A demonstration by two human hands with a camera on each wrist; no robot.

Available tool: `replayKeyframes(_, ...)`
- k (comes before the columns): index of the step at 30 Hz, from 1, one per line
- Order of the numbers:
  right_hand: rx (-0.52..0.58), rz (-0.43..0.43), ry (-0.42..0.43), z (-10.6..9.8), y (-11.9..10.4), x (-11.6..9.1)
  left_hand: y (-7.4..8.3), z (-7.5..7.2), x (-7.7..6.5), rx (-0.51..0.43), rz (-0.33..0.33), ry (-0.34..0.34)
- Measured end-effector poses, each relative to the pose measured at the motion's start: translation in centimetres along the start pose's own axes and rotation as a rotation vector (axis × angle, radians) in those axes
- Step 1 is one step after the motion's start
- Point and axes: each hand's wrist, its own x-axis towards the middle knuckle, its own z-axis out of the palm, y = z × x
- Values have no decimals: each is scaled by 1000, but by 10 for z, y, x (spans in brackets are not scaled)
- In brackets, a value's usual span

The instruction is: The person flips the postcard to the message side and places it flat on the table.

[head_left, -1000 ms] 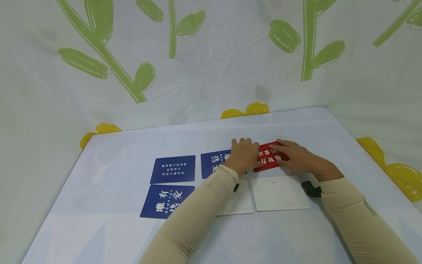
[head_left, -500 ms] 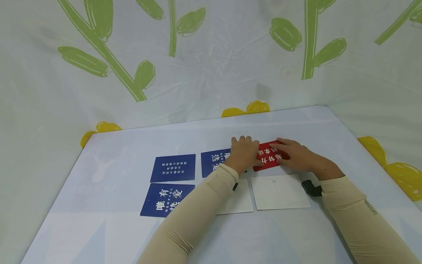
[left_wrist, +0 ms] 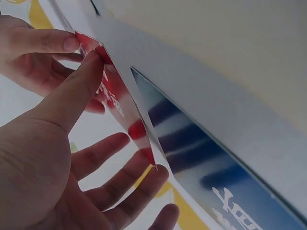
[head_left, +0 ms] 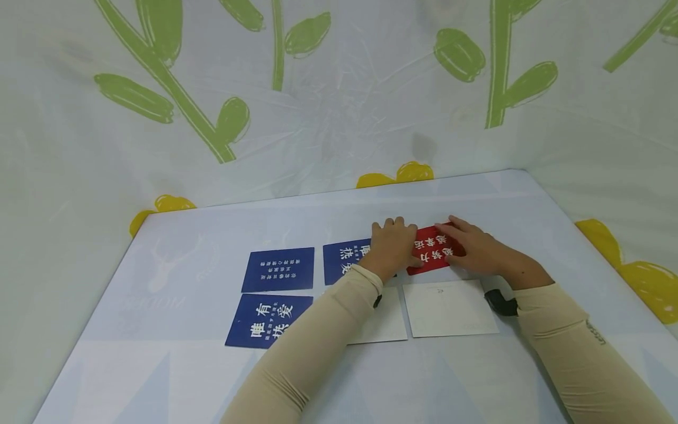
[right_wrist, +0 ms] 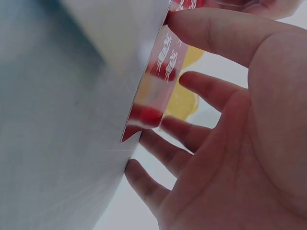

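Note:
A red card with white characters lies on the table between both hands. My left hand covers part of a blue card and touches the red card's left end. In the left wrist view, its thumb meets one long edge of the red card, with fingertips around its near end. On the other end, my right hand spreads its fingers. The right wrist view shows its thumb at the edge of the red card and other fingertips along the end and on the table.
Two more blue cards, an upper one and a lower one, lie at left. In the near row are two white cards, one at right and another partly under the left forearm. Patterned fabric walls surround the table.
The right hand's fingers have shifted outward and away from the body, uncovering more of the red card. The left hand and the other cards stay in place.

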Motion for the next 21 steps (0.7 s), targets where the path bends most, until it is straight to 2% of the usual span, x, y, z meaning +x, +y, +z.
replayKeyframes(9, 27, 0, 28, -1, 1, 0, 1, 0, -1, 9, -6, 19)
replayKeyframes(15, 59, 31, 39, -4, -2, 0, 2, 4, 1, 0, -6, 27)
replayKeyframes(21, 43, 31, 71, -4, -3, 1, 3, 6, 0, 4, -2, 72)
